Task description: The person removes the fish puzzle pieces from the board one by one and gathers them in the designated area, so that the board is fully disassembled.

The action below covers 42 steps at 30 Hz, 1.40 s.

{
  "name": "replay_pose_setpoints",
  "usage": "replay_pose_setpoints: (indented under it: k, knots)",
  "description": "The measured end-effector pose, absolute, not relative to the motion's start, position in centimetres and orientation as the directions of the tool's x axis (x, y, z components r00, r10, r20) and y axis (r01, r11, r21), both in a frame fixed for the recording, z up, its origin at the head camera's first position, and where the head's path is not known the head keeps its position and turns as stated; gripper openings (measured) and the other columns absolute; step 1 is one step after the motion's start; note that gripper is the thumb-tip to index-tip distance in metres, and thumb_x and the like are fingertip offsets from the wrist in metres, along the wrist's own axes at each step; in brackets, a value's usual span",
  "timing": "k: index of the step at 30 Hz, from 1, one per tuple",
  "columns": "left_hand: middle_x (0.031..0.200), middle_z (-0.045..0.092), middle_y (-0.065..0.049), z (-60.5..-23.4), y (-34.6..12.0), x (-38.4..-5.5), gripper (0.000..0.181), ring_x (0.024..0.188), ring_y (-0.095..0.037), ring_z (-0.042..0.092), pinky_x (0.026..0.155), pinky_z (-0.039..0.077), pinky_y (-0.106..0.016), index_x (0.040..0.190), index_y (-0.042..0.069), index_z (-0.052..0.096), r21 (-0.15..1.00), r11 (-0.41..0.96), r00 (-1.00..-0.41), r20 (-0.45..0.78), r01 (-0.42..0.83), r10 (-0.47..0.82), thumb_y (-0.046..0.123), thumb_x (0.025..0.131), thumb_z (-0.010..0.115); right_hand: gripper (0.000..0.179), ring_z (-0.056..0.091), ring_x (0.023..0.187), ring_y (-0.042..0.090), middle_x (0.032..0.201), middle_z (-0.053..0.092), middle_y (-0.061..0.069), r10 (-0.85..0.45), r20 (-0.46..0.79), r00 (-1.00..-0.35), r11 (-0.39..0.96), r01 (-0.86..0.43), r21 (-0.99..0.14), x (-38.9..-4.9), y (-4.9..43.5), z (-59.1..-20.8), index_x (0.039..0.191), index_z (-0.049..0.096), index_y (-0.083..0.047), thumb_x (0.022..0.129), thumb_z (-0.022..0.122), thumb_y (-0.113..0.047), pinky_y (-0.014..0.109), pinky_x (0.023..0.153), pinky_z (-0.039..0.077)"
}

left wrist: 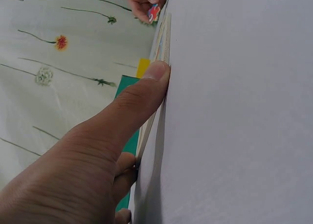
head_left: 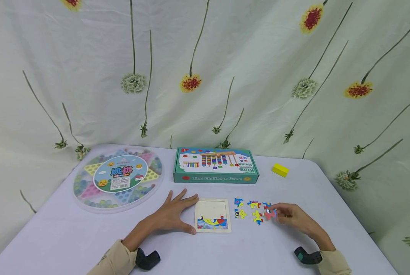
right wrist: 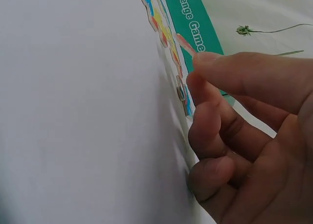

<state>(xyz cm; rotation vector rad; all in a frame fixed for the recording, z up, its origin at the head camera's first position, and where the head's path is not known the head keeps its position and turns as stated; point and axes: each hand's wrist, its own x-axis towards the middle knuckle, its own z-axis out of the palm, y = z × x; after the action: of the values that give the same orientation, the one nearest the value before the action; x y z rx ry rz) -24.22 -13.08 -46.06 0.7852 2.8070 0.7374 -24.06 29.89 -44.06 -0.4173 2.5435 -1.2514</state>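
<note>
A square wooden puzzle tray (head_left: 212, 232) lies on the table, its lower part filled with a colourful picture. My left hand (head_left: 173, 213) is spread along its left side, thumb at the near corner and fingertips at the far one. In the left wrist view the thumb (left wrist: 142, 94) presses the tray's edge (left wrist: 167, 38). My right hand (head_left: 294, 218) pinches a red puzzle piece (head_left: 269, 214) between thumb and fingertips. The right wrist view shows this piece (right wrist: 186, 45) tilted, seen nearly edge-on. Several loose pieces, among them a yellow one (head_left: 257, 217), lie between the tray and that hand.
Behind the tray stands a green Ring Challenge Game box (head_left: 216, 178). A round Chinese checkers set (head_left: 88, 204) with coloured marbles lies at the left, and a yellow block (head_left: 280, 170) at the back right. A flowered cloth (head_left: 260, 76) hangs behind the table.
</note>
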Motion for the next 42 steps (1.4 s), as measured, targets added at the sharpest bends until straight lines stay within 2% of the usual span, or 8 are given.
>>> replay_pose_setpoints:
  k: [5,12,20,29,42]
  knots:
    - [0.153,0.036,0.003,-46.07,-13.1,-24.21,0.102,0.147,-0.035,0.008,0.112,-0.009,-0.063,0.146,0.02,0.042,0.493,0.742,-0.854,0.004,0.454,0.52,0.067,0.063,0.076,0.033,0.05,0.08,0.011,0.092,0.056,0.006,-0.413,-0.115,-0.904,0.572,-0.159,-0.805,-24.01,30.06,-44.2,0.121,0.061,0.003,0.09,0.062,-0.008,0.02,0.063,0.044]
    - [0.153,0.036,0.004,-46.18,-13.12,-24.22,0.103,0.147,-0.034,0.009,0.113,-0.009,-0.063,0.146,0.02,0.042,0.489,0.744,-0.855,0.006,0.455,0.519,0.068,0.062,0.075,0.034,0.047,0.071,0.009,0.088,0.052,0.005,-0.454,-0.104,-0.885,0.606,-0.221,-0.764,-23.86,30.22,-44.08,0.122,0.062,0.003,0.089,0.062,-0.006,0.019,0.058,0.039]
    - [0.153,0.036,0.004,-46.17,-13.14,-24.17,0.103,0.147,-0.035,0.009,0.113,-0.009,-0.063,0.147,0.02,0.041,0.489,0.744,-0.855,0.006,0.455,0.519,0.068,0.062,0.075,0.036,0.045,0.07,0.01,0.089,0.053,0.004,-0.451,-0.11,-0.885,0.605,-0.213,-0.768,-23.73,30.13,-43.99,0.123,0.06,0.007,0.088,0.061,-0.004,0.019,0.058,0.039]
    - [0.153,0.035,0.004,-46.04,-13.09,-24.16,0.103,0.147,-0.035,0.009,0.113,-0.009,-0.062,0.147,0.02,0.041,0.486,0.749,-0.857,0.003,0.451,0.515,0.067,0.062,0.076,0.034,0.049,0.068,0.01,0.083,0.055,0.005,-0.429,-0.098,-0.898,0.615,-0.211,-0.76,-23.92,29.99,-44.14,0.119,0.059,0.003,0.085,0.062,0.001,0.02,0.059,0.041]
    - [0.153,0.036,0.004,-46.05,-13.09,-24.14,0.103,0.147,-0.035,0.01,0.113,-0.008,-0.063,0.147,0.021,0.041,0.481,0.751,-0.858,0.009,0.453,0.513,0.067,0.062,0.077,0.03,0.051,0.07,0.014,0.078,0.057,0.003,-0.372,-0.124,-0.92,0.648,-0.161,-0.745,-23.74,30.08,-44.22,0.113,0.061,0.004,0.084,0.068,-0.004,0.021,0.061,0.042]
